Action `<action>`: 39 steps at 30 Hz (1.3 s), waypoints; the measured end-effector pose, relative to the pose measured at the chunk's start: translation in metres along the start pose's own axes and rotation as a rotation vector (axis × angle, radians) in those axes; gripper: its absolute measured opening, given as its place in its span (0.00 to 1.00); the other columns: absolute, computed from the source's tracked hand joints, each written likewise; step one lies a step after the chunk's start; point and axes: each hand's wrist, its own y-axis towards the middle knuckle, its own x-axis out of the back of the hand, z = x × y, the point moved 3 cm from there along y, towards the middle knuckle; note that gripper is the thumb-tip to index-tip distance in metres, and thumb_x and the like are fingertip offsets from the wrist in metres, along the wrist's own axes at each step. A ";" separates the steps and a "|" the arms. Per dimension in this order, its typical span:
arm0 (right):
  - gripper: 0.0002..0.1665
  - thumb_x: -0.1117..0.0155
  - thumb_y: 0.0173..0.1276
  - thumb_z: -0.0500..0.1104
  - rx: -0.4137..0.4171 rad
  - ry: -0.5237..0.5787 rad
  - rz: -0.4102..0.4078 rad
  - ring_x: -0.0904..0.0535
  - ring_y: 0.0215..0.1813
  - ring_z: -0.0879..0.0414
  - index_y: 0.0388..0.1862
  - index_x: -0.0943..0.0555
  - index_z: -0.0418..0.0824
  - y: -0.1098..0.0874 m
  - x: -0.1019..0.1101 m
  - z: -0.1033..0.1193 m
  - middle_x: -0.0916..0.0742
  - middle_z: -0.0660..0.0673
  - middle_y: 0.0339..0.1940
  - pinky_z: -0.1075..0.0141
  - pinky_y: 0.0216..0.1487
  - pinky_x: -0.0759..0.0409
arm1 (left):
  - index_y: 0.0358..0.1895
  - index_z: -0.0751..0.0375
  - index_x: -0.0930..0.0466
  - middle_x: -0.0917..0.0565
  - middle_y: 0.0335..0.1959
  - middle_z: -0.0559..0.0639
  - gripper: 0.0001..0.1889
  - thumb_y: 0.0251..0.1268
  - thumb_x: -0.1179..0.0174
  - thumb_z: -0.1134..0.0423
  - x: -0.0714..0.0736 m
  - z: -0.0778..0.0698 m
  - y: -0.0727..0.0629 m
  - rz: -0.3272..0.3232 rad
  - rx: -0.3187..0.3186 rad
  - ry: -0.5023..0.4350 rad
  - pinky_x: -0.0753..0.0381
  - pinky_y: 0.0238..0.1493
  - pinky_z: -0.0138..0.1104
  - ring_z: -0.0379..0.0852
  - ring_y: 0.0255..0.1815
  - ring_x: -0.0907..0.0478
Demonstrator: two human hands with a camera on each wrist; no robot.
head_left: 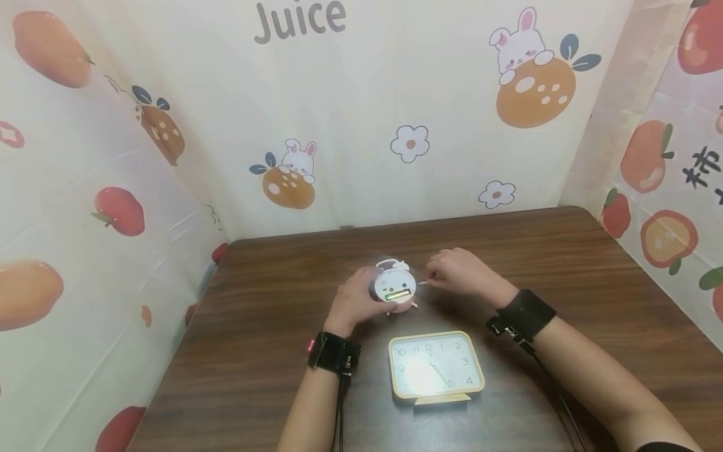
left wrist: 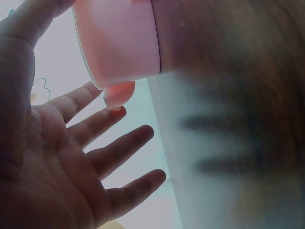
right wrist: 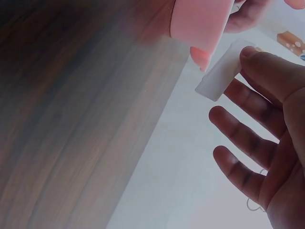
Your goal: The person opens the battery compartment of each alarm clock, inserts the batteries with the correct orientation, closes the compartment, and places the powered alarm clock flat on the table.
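Observation:
A small pink twin-bell alarm clock (head_left: pixel 393 280) stands on its short feet, its white back turned towards me. Low on that back is an uncovered battery compartment (head_left: pixel 398 294), a long slot with a greenish-gold look. My left hand (head_left: pixel 356 297) grips the clock from the left, thumb on the near side, and the left wrist view shows the lower fingers spread out under the pink case (left wrist: pixel 116 43). Just right of the clock, my right hand (head_left: pixel 460 271) pinches a thin white battery cover (right wrist: pixel 220 78) between thumb and forefinger, its other fingers loosely bent.
Nearer to me lies a yellow-framed rectangular clock (head_left: pixel 435 367) with its dial facing up. Both stand on a dark wood-grain table (head_left: pixel 271 351). Printed fruit curtains (head_left: pixel 350 113) enclose its back and sides. Black straps with cables circle both wrists.

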 end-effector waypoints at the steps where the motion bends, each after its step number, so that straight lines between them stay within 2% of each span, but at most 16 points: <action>1: 0.05 0.28 0.57 0.44 0.002 0.000 0.002 0.24 0.28 0.60 0.26 0.17 0.50 0.001 0.000 0.001 0.18 0.56 0.23 0.64 0.32 0.25 | 0.65 0.41 0.31 0.25 0.61 0.41 0.46 0.36 0.28 0.31 0.000 0.000 0.000 0.001 0.000 0.002 0.27 0.56 0.48 0.43 0.58 0.28; 8: 0.04 0.28 0.58 0.43 -0.023 0.028 0.029 0.26 0.28 0.62 0.27 0.17 0.51 0.005 -0.003 0.007 0.18 0.57 0.24 0.66 0.34 0.25 | 0.65 0.39 0.31 0.25 0.61 0.41 0.46 0.36 0.29 0.31 -0.001 0.001 0.001 0.011 0.004 0.011 0.27 0.56 0.49 0.43 0.57 0.28; 13: 0.04 0.28 0.58 0.43 -0.002 0.031 0.011 0.26 0.29 0.62 0.28 0.17 0.50 0.009 -0.003 0.009 0.18 0.57 0.24 0.66 0.34 0.25 | 0.65 0.39 0.32 0.26 0.61 0.41 0.45 0.38 0.29 0.32 -0.001 0.001 0.001 0.018 0.014 0.008 0.28 0.57 0.50 0.44 0.58 0.29; 20: 0.04 0.29 0.59 0.44 0.021 0.023 0.001 0.29 0.27 0.62 0.27 0.17 0.50 0.014 -0.004 0.013 0.20 0.57 0.23 0.68 0.31 0.28 | 0.64 0.42 0.30 0.24 0.60 0.43 0.47 0.34 0.29 0.30 0.001 -0.001 0.001 -0.001 -0.007 0.034 0.27 0.55 0.49 0.44 0.57 0.27; 27: 0.04 0.29 0.58 0.43 0.029 0.029 0.018 0.29 0.27 0.62 0.27 0.17 0.50 0.019 -0.006 0.019 0.19 0.57 0.23 0.69 0.31 0.28 | 0.61 0.42 0.28 0.23 0.55 0.39 0.45 0.32 0.28 0.29 0.001 -0.003 0.000 -0.010 0.000 -0.015 0.26 0.52 0.46 0.40 0.52 0.27; 33: 0.04 0.28 0.58 0.45 0.067 0.017 0.020 0.27 0.28 0.61 0.28 0.16 0.48 0.023 -0.007 0.024 0.18 0.55 0.25 0.68 0.32 0.26 | 0.62 0.41 0.29 0.23 0.57 0.39 0.46 0.33 0.28 0.29 0.001 -0.002 0.000 -0.006 0.002 -0.013 0.26 0.53 0.46 0.41 0.53 0.27; 39: 0.03 0.29 0.58 0.44 0.078 0.043 0.039 0.27 0.29 0.62 0.29 0.16 0.48 0.026 -0.006 0.028 0.17 0.54 0.26 0.69 0.33 0.26 | 0.61 0.42 0.28 0.23 0.54 0.38 0.45 0.32 0.28 0.30 0.001 -0.002 0.001 -0.009 0.005 -0.036 0.26 0.51 0.44 0.40 0.50 0.27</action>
